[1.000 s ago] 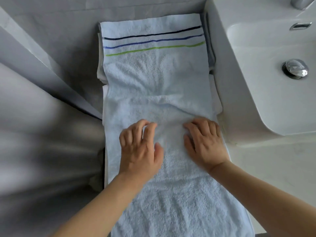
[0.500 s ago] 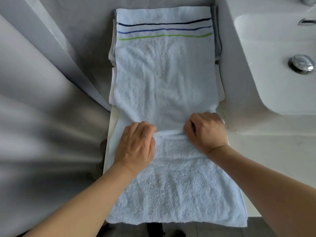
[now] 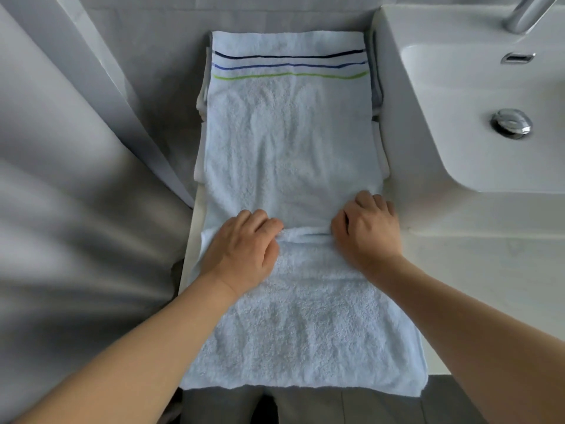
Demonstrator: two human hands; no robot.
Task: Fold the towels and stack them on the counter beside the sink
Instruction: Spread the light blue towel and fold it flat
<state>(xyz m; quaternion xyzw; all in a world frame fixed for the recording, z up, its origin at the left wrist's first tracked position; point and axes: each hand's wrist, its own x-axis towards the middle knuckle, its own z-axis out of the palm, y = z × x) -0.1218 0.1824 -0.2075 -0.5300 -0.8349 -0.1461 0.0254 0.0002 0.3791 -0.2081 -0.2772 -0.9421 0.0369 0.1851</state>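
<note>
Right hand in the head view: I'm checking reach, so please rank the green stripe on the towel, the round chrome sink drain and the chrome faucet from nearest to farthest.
From the right hand:
1. Round chrome sink drain, right, in the basin.
2. Green stripe, ahead on the pale blue towel.
3. Chrome faucet, far right corner.

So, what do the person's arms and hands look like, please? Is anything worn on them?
Both forearms are bare as far as the picture shows them: no sleeves in view. The left hand and the right hand wear no gloves. No rings, watch or bracelet show on the fingers or wrists. The fingernails are hidden from view.
</note>
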